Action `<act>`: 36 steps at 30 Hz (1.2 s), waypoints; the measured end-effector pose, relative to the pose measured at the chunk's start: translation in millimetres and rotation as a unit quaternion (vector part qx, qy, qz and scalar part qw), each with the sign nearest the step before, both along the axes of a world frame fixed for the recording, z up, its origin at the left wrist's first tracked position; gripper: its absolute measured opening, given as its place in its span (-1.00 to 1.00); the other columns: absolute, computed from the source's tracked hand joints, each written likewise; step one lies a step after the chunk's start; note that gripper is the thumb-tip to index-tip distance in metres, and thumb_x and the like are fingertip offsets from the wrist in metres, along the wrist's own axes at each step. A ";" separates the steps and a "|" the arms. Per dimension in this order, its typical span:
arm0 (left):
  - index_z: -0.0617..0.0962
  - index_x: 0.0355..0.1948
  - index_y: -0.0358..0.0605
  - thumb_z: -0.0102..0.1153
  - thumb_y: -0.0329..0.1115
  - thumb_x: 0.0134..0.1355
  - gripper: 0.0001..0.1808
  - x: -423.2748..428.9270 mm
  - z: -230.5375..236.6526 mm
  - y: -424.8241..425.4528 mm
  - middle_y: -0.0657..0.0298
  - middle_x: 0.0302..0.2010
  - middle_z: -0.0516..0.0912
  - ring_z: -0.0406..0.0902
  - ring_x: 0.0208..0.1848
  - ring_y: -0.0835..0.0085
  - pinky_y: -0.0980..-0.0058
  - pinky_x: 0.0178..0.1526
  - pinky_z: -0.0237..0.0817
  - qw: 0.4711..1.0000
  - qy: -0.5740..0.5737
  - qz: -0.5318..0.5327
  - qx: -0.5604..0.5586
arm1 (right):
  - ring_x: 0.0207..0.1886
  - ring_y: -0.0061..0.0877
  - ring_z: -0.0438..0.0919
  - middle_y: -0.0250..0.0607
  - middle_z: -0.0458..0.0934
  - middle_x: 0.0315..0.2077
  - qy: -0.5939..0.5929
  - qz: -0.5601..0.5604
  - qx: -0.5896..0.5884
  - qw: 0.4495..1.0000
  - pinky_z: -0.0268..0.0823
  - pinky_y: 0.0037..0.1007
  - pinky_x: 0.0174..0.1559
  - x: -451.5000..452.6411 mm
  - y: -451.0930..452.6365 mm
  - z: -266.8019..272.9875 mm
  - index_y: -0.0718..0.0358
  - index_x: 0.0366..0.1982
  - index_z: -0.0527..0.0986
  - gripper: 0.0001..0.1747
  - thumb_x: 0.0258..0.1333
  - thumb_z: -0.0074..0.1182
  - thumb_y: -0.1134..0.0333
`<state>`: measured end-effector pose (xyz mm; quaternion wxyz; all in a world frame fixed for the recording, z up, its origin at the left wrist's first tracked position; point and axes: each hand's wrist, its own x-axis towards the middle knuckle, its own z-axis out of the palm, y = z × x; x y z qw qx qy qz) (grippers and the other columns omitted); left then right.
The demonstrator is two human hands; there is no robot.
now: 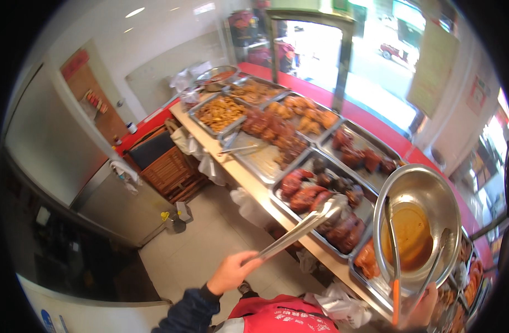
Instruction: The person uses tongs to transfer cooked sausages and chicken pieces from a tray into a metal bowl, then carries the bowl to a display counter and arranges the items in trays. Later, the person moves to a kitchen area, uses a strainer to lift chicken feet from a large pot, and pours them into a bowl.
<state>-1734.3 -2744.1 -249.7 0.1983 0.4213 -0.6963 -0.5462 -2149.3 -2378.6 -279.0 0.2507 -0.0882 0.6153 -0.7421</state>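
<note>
My left hand (233,272) grips the handle end of metal tongs (294,237). Their blurred far end hangs over a steel tray (275,199) of glossy red-brown and dark cooked meat pieces (306,200); whether a piece sits between the jaws, I cannot make out. At the right, my right hand (425,306) is at the near rim of a large steel bowl (441,195), which is tilted towards me. Brown liquid (410,233) pools inside it. An orange-handled utensil (396,287) and a second metal utensil (435,262) lean in the bowl, their handles by my right hand.
Several more food trays line the wooden counter (258,193), one holding small golden pieces (221,113). Other tongs (240,148) rest on a tray of browned meat. A steel basin (217,79) stands at the far end. Plastic bags (246,204) hang below the counter edge. Folded wooden chairs (167,166) stand left.
</note>
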 end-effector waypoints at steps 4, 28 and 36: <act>0.57 0.02 -0.26 -0.05 -0.10 0.53 -0.61 127.4 -26.6 -0.8 0.42 -0.57 0.40 0.21 -0.61 0.71 0.67 -0.55 0.05 0.926 0.179 0.148 0.298 | -0.32 -0.45 0.57 -0.25 0.58 -0.34 0.039 0.106 0.016 0.993 0.47 -0.38 -0.25 41.0 -91.4 -8.2 0.29 -0.19 0.46 -0.75 0.30 -0.06 0.24; 0.50 0.11 -0.18 -0.24 0.09 0.56 -0.47 667.5 12.1 -115.1 0.38 -0.61 0.35 0.13 -0.67 0.66 0.62 -0.52 0.01 0.579 0.392 0.715 -0.003 | -0.28 -0.37 0.62 -0.22 0.65 -0.33 -0.229 0.791 0.117 0.555 0.48 -0.35 -0.18 818.0 -806.7 -46.5 0.41 -0.23 0.55 -0.74 -0.02 -0.04 0.61; 0.55 0.06 -0.24 -0.15 0.08 0.53 -0.45 809.3 10.9 -101.5 0.35 -0.64 0.36 0.14 -0.67 0.63 0.61 -0.58 -0.04 0.397 0.291 0.861 -0.127 | -0.35 -0.33 0.60 -0.24 0.62 -0.48 -0.221 0.874 0.230 0.367 0.45 -0.32 -0.25 1134.3 -868.9 -69.9 0.29 -0.41 0.53 -0.92 -0.03 0.10 0.56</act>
